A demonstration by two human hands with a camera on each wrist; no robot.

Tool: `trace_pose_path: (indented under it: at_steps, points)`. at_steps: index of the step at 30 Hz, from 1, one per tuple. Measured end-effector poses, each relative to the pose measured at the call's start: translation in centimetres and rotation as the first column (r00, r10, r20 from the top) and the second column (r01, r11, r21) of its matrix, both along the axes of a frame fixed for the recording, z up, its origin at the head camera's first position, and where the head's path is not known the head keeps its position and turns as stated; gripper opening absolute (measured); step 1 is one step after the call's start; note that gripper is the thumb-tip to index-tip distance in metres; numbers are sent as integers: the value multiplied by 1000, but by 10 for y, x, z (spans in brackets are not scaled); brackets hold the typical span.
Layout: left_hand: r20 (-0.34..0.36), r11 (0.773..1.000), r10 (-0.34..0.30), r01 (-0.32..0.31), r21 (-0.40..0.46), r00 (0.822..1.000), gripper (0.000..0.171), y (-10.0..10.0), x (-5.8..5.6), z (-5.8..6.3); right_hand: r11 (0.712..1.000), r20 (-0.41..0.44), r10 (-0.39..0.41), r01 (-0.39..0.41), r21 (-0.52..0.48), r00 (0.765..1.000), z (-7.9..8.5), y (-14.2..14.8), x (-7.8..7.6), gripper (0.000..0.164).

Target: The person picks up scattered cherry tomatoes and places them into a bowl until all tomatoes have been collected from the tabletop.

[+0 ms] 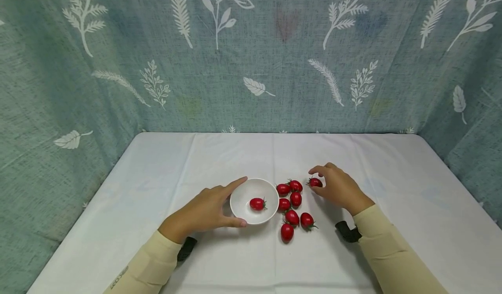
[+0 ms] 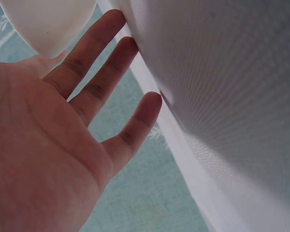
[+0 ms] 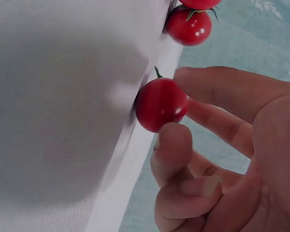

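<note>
A small white bowl (image 1: 236, 211) stands on the table with one cherry tomato (image 1: 257, 204) in it. My left hand (image 1: 209, 210) holds the bowl from its left side, index finger at the far rim and thumb at the near rim. In the left wrist view, the other fingers (image 2: 130, 125) reach down to the cloth. Around a single cherry tomato (image 3: 159, 104) on the cloth are the spread thumb and fingers of my right hand (image 1: 339, 188). The thumb overlaps its near side; in the head view a small gap shows between index finger and tomato.
Several more cherry tomatoes (image 1: 292, 217) lie in a loose cluster between the bowl and my right hand. White cloth (image 1: 396, 176) covers the table, and a teal leaf-print curtain (image 1: 274, 67) surrounds its back and sides.
</note>
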State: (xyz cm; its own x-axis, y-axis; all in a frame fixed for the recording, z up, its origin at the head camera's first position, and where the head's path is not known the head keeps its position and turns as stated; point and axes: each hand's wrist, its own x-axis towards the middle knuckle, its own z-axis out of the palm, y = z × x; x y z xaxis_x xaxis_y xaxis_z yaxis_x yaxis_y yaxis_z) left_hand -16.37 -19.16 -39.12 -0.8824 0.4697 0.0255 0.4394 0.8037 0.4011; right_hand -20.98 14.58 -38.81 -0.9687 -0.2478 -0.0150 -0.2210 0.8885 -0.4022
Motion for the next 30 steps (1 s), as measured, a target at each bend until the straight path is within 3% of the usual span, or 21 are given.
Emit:
trace_pose_path:
  at_steps: [6,30]
  points:
    - [0,1000,13,-13,-11,1000,103,0,0,-1,1000,63,-26,25,19,998,-1,1,-2,47]
    - [6,1000,14,-14,-9,1000,103,0,0,-2,999,35,-1,0,41,999,-6,0,-2,35]
